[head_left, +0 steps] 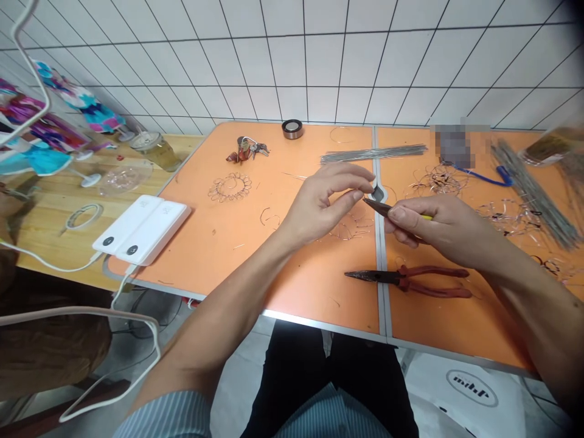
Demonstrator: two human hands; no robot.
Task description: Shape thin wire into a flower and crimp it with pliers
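My right hand (426,220) is closed around a small pair of pliers (378,207) with dark pointed jaws and a bit of yellow handle showing. The jaws point left and reach the fingertips of my left hand (325,198). Its thumb and index finger are pinched together at the plier tips; what they hold is too small to make out. Below the hands lies a second pair, red-handled long-nose pliers (406,281). Partly behind my left hand, a thin bent-wire piece (351,228) rests on the orange table (314,286).
A looped wire ring (230,187) lies at left, near keys (247,149) and a tape roll (292,128). Straight wires (374,153) lie at the back, with another wire bundle (536,194) and tangled wire pieces (440,179) at right. White power banks (142,230) sit at the left edge.
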